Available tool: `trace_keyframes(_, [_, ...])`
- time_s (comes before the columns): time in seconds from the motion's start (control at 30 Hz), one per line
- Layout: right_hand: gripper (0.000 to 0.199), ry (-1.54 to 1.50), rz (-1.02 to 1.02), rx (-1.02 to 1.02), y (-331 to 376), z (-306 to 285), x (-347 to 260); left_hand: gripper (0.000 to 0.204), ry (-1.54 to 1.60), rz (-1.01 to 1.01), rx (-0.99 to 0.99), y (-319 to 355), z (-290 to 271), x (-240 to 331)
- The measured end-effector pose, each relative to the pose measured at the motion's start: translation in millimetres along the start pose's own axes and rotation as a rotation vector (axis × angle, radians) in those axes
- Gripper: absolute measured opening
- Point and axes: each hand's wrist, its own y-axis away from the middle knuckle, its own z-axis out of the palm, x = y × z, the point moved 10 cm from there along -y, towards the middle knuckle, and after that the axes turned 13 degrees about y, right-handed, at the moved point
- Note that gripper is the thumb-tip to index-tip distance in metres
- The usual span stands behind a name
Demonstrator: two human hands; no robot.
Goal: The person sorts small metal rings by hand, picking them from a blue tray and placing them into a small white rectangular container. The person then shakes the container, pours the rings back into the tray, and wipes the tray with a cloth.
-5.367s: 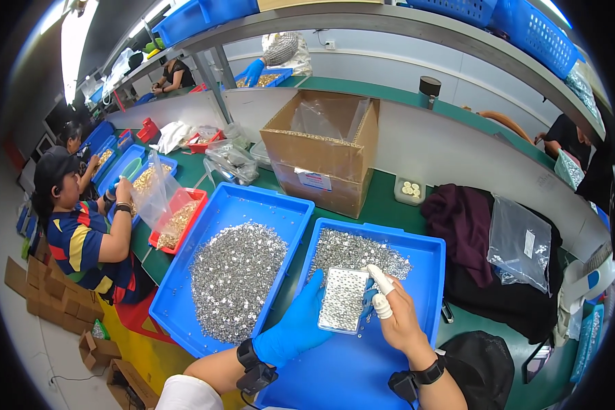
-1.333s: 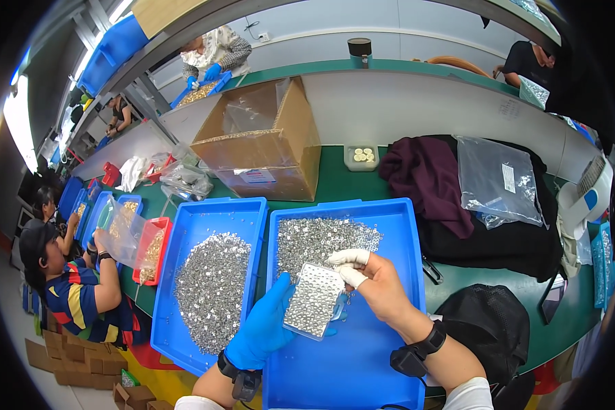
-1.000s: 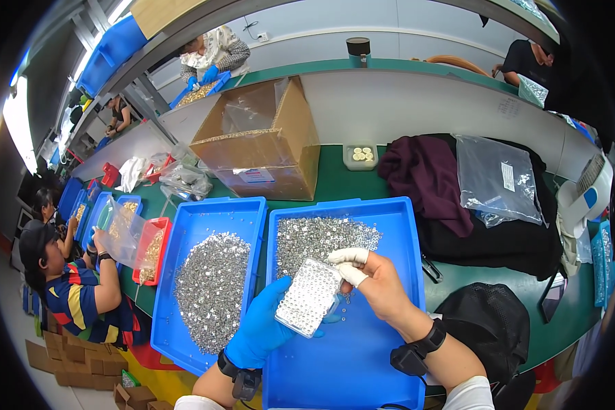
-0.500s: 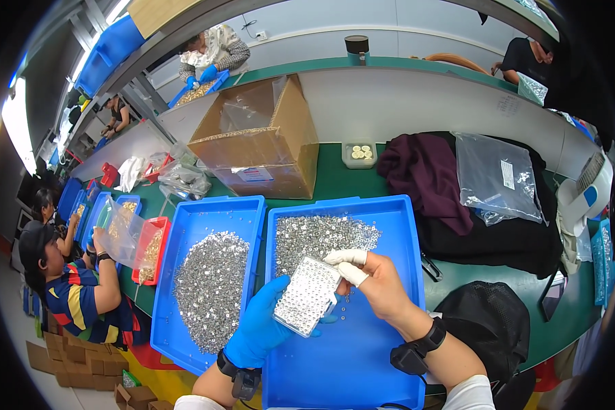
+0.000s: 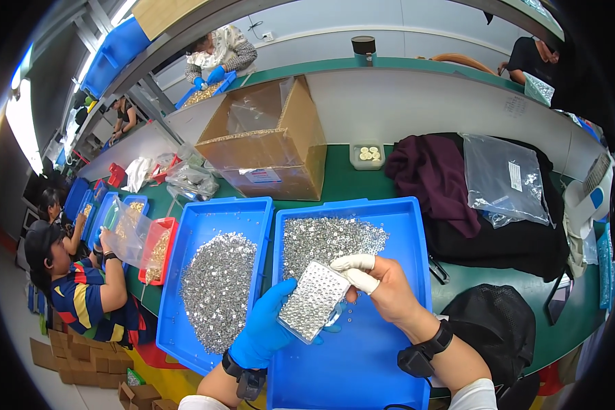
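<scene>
My left hand [image 5: 263, 328], in a blue glove, is closed around the left and lower edges of a clear rectangular plate [image 5: 313, 301] covered with rows of small shiny metal pieces. On my right hand [image 5: 389, 290], white finger covers wrap the thumb and forefinger, which grip the plate's upper right corner. Both hands hold the plate tilted over a blue tray [image 5: 348, 376]. A heap of small silvery metal pieces [image 5: 321, 238] fills that tray's far end, with a few loose ones beside the plate. My thumb and forefinger partly cover the corner.
A second blue tray [image 5: 263, 249] holds a larger heap of metal pieces [image 5: 219, 294]. Behind stand an open cardboard box [image 5: 287, 154] and a small clear tub [image 5: 367, 164]. Dark clothing [image 5: 506, 246] and a black mesh bag [image 5: 492, 328] lie right. A co-worker [image 5: 89, 294] sits left.
The plate has tilted a little in my hands, and its pieces now show grey rather than white with glare. The whole scene has shifted slightly right and down in view.
</scene>
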Motion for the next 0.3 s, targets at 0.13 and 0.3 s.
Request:
trace_keyframes(0.13, [0.021,0.006,-0.017,0.005,-0.9,-0.4,-0.7,0.054,-0.028,0.014,-0.002,-0.3,0.4,0.0])
trace_keyframes(0.3, [0.021,-0.006,-0.016,-0.008,-1.5,-0.4,0.5,0.054,0.078,-0.088,-0.135,-1.5,1.2,-4.7])
